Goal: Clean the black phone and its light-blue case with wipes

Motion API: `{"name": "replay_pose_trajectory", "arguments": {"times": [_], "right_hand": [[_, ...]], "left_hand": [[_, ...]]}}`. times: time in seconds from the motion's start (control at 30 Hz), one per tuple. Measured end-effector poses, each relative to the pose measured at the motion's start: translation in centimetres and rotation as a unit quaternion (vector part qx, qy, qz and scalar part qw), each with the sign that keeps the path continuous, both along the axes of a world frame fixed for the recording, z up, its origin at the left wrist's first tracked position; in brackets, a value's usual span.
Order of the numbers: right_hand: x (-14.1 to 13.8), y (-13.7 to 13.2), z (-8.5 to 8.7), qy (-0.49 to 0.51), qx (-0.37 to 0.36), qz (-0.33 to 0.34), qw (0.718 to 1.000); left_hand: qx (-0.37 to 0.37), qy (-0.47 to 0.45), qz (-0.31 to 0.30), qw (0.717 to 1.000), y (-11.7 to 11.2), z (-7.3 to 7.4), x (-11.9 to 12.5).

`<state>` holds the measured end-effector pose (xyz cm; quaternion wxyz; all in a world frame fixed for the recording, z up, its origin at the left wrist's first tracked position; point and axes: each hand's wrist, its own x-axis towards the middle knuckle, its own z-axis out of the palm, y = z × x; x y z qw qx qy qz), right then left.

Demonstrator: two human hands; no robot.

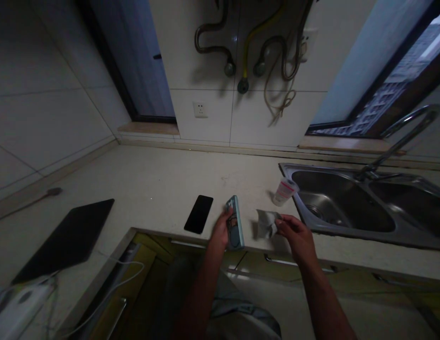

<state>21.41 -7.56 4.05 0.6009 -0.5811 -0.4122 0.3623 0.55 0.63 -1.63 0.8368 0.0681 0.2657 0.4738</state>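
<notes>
My left hand is closed around a phone case, pale blue-green at the edge with a printed picture on its face; whether a phone sits inside I cannot tell. It is tilted up over the counter's front edge. Between the fingertips of my right hand is a thin greyish wipe, pinched at its right side and hanging to the left. Just left of my left hand a black phone lies flat on the counter.
A plastic cup with red print leans near the steel double sink and its tap. On the left counter lie a black flat panel, a white device and a white cable. Pipes hang on the wall.
</notes>
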Motion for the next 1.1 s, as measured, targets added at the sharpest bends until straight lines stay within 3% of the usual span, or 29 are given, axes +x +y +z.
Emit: {"name": "replay_pose_trajectory", "arguments": {"times": [0.17,0.33,0.5,0.63,0.77,0.97,1.1], "right_hand": [[-1.0,1.0,0.7,0.054,0.027,-0.05,0.997],[-3.7,1.6,1.2,-0.084,0.099,-0.092,0.987],[-6.9,2.2,-0.5,-0.215,0.114,0.042,0.969],[-9.0,2.6,-2.8,-0.359,0.119,0.145,0.914],[-10.2,2.5,-4.1,-0.48,0.13,0.19,0.847],[-9.4,0.7,-4.0,-0.547,0.153,0.259,0.781],[-7.7,-0.7,-3.4,-0.554,0.165,0.303,0.758]], "left_hand": [[-0.032,-0.008,0.015,0.999,0.0,0.5,0.1],[-0.007,-0.057,0.016,0.998,-0.2,1.3,0.2],[0.0,-0.054,-0.02,0.998,0.0,1.6,0.4],[0.011,-0.051,-0.047,0.997,0.1,1.4,0.5],[0.011,-0.054,-0.08,0.995,0.2,1.0,0.4],[-0.016,-0.062,-0.071,0.995,0.4,0.6,0.1],[0.0,-0.07,-0.068,0.995,0.4,0.8,-0.2]]}}
